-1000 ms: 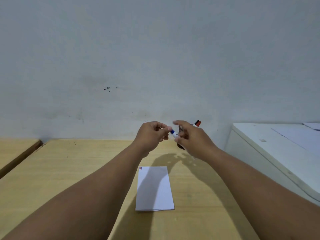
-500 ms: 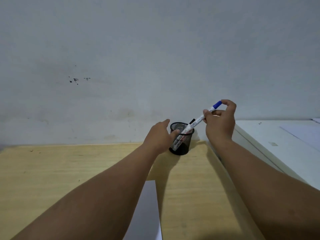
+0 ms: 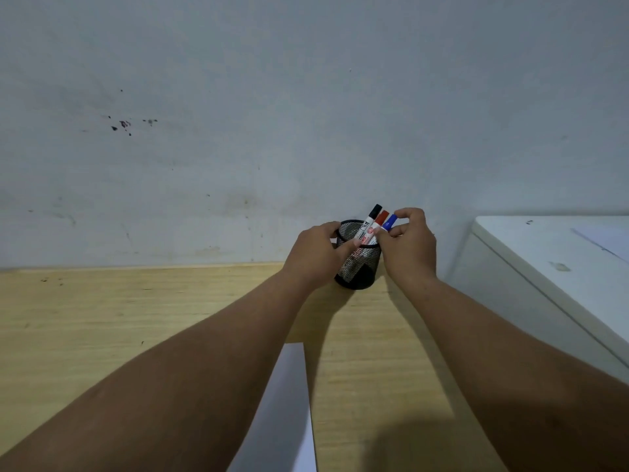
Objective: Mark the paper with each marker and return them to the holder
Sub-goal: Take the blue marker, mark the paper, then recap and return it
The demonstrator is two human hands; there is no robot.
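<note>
Markers stand in the black mesh holder (image 3: 357,264) at my twelve o'clock: black (image 3: 371,219), red (image 3: 378,224), and the blue marker (image 3: 388,223), pinched at its cap by my right hand (image 3: 408,243). Left hand (image 3: 316,253) clasps the holder's rim. Next I judge: release blue. White paper (image 3: 286,410) lies at six o'clock on the wooden table (image 3: 136,311), bare wall behind.

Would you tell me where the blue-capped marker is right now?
The blue-capped marker stands in the mesh holder, rightmost beside the red-capped marker, pinched by the right hand.
</note>
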